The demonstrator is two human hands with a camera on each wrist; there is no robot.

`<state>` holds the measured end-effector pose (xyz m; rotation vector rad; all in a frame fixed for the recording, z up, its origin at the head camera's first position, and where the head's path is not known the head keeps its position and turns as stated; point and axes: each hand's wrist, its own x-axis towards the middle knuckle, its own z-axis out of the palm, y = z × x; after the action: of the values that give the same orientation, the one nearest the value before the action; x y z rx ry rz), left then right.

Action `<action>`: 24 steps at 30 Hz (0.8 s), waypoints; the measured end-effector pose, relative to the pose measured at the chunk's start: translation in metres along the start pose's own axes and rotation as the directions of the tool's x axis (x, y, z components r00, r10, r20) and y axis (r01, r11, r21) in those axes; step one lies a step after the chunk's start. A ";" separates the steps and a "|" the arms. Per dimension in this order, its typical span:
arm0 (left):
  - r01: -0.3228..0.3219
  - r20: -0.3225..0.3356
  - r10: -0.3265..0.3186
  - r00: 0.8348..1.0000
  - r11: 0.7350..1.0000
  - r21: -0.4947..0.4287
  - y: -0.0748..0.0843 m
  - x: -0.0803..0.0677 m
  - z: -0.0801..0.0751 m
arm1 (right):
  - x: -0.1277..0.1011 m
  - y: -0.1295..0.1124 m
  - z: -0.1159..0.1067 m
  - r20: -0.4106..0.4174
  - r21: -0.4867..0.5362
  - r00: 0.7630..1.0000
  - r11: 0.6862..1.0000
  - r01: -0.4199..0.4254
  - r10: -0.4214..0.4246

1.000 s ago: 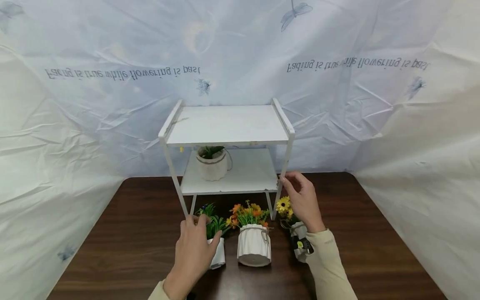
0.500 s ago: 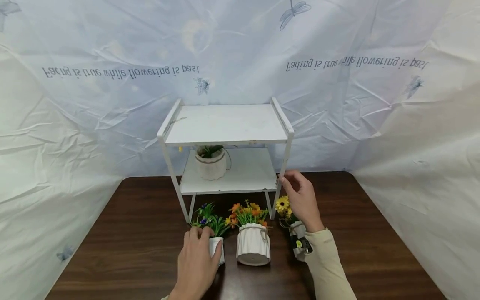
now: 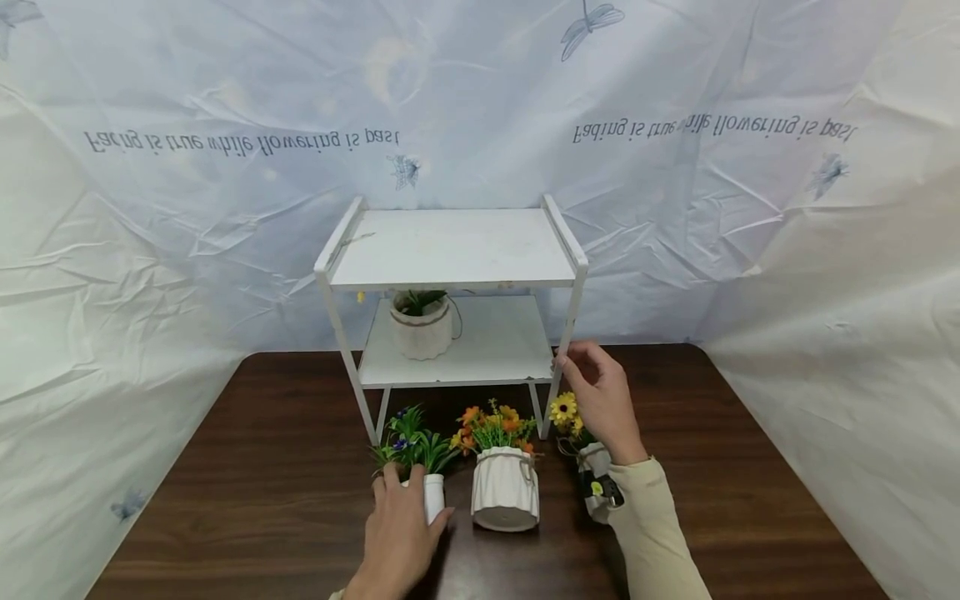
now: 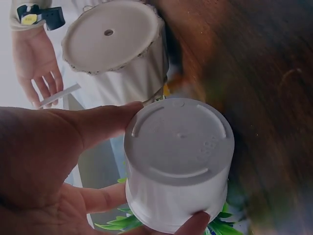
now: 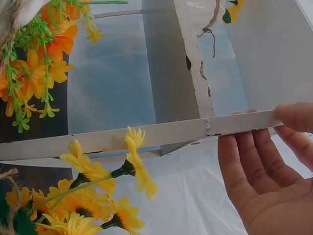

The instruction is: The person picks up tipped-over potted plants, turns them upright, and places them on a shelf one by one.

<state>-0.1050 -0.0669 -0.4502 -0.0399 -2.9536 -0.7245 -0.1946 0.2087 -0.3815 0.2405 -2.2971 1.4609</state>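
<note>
A white pot with green leaves and small purple flowers is at the table's left front. My left hand grips it, thumb on one side and fingers on the other; in the left wrist view the smooth base faces the camera. At the right front leg of a white two-tier shelf, my right hand holds on. The right wrist view shows thumb and fingertips around that white bar.
A fluted white pot of orange flowers lies between my hands, base toward me. Yellow daisies in a pot lie partly under my right wrist. The lower shelf bears a potted plant. Printed cloth hangs behind the dark wooden table.
My left hand has moved back toward me, from over the leaves down onto the white pot, uncovering the purple flowers. My right hand stays on the shelf leg.
</note>
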 end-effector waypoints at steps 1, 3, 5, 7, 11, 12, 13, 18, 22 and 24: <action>0.003 -0.003 -0.003 1.000 1.000 -0.006 0.000 0.000 0.000 | 0.000 0.000 0.000 0.001 -0.001 1.000 1.000 0.002 -0.002; 0.008 -0.007 -0.008 1.000 1.000 -0.012 -0.001 0.000 0.000 | 0.001 0.001 0.000 0.001 -0.003 1.000 1.000 0.002 -0.002; 0.012 -0.007 -0.012 1.000 1.000 -0.019 -0.001 -0.001 0.000 | 0.001 0.000 0.001 0.001 -0.004 1.000 1.000 0.000 0.000; 0.008 -0.014 -0.008 1.000 1.000 -0.025 -0.002 -0.002 0.000 | 0.001 0.000 0.001 0.002 0.001 1.000 1.000 -0.002 0.002; -0.014 -0.052 0.012 0.999 0.999 -0.035 -0.004 -0.005 0.000 | 0.001 0.000 0.001 0.003 0.007 1.000 1.000 0.003 -0.003; -0.020 -0.062 0.017 0.998 0.999 -0.036 -0.005 -0.006 0.001 | 0.001 0.000 0.001 0.002 0.012 1.000 1.000 0.004 -0.004; -0.025 -0.070 0.023 0.997 0.999 -0.036 -0.005 -0.007 0.001 | 0.000 0.000 0.001 0.002 0.015 1.000 1.000 0.004 -0.004; -0.043 -0.084 0.038 0.996 0.998 -0.051 -0.007 -0.009 0.001 | 0.000 0.000 0.002 0.004 0.021 1.000 1.000 0.009 -0.009; -0.063 -0.084 0.056 0.995 0.995 -0.081 -0.009 -0.010 0.003 | 0.000 0.001 0.002 0.001 0.010 1.000 1.000 0.011 -0.011; -0.069 -0.084 0.061 0.995 0.993 -0.092 -0.010 -0.011 0.004 | 0.000 0.001 0.002 0.000 0.005 1.000 1.000 0.010 -0.010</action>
<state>-0.0949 -0.0737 -0.4592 -0.1106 -2.8248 -0.8363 -0.1951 0.2077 -0.3828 0.2534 -2.2888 1.4620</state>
